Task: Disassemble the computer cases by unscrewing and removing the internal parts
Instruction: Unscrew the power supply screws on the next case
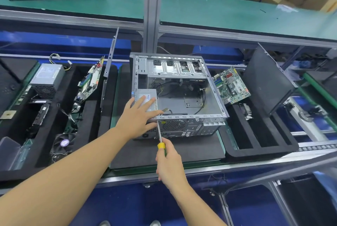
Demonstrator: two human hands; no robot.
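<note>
Computer case (182, 87): lies open on its side on a black mat (191, 149), centre of bench | Left hand (138, 116): fingers spread flat on the power supply (147, 98) in the case's near-left corner | Right hand (168, 163): closed around a yellow-handled screwdriver (160, 134), tip at the rear panel | Motherboard (231, 85): leaning in the right-hand tray (259, 151).

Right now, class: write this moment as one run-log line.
left hand: flat on power supply | right hand: screwdriver, tip at rear panel of case | motherboard: out, on tray
</note>
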